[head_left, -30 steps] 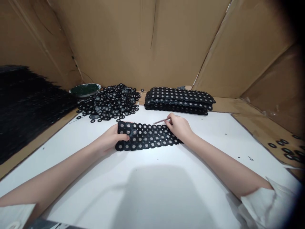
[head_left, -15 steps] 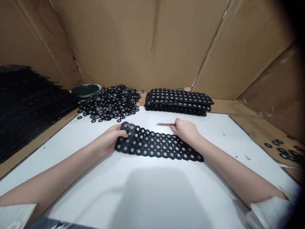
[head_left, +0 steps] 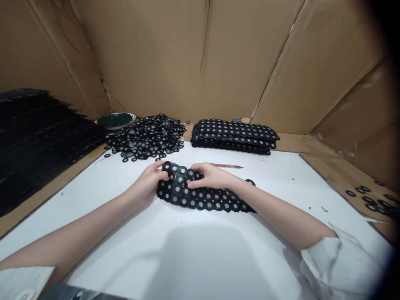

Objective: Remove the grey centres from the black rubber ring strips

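A black panel of joined rings, with pale centres showing through in rows, lies across the white table. My left hand grips its left end, thumb on top and the other fingers behind. On the panel's upper edge, right of the left hand, my right hand is closed with thumb in front and fingers behind. Just beyond the right hand, a thin reddish-brown pointed tool rests on the table, its left part hidden by that hand.
A heap of loose black rings lies at the back left, beside a bowl of green material. Stacked ring panels stand at the back. A dark bristly pile fills the left, and several rings lie on cardboard at right.
My right hand has put the pointed tool down on the table and moved left onto the ring panel's upper edge. My left hand keeps its hold at the left end.
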Tool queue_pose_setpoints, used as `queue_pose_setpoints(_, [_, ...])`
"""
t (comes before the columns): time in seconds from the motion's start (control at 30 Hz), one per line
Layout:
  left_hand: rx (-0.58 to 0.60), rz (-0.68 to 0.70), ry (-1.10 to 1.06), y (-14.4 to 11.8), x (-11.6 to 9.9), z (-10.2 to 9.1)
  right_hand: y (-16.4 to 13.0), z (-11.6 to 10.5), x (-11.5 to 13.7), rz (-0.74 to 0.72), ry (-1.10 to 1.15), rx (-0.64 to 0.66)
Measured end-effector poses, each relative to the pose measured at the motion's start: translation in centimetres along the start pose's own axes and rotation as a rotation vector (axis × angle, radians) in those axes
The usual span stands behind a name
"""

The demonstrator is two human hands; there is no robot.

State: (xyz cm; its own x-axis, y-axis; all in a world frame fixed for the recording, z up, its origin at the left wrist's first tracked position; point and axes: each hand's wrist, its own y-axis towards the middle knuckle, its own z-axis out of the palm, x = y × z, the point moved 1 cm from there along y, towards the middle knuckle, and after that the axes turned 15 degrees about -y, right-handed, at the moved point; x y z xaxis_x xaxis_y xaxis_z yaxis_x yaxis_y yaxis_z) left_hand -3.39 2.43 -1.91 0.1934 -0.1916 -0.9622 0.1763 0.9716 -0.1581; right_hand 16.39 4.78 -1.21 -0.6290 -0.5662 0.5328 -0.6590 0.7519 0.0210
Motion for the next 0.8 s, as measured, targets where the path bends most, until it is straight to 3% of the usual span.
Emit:
queue_pose_setpoints(0.1, [-0.063, 0.127, 0.208, -0.2, 0.2, 0.0, 0.7, 0.6, 0.4, 0.008, 0.127, 0.116])
queue_pose_setpoints(0.2, [-0.187, 0.488, 0.612, -0.8, -0.3, 0.3, 0.6, 1.1, 0.7, -0.032, 0.284, 0.105])
queue_pose_setpoints(0.27, [-0.143, 0.640, 0.861, -1.3, -0.7, 0.7, 0.4, 1.3, 0.9, -0.070, 0.330, 0.042])
queue_pose_setpoints(0.4, [0.072, 0.611, 1.056, -1.7, -0.6, 1.1, 0.2, 1.7, 0.9, -0.065, 0.339, -0.051])
queue_pose_setpoints(0.57, [0.138, 0.632, 1.145, -1.7, 0.3, 1.2, 0.2, 2.1, 0.7, -0.001, 0.393, -0.032])
queue_pose_setpoints(0.7, [0.102, 0.621, 1.132, -2.0, 0.6, 1.5, 0.2, 2.4, 0.9, -0.015, 0.441, -0.045])
queue_pose_setpoints(0.8, [-0.036, 0.497, 0.878, -1.7, 0.1, 1.1, 0.2, 2.7, 1.1, 0.028, 0.478, -0.062])
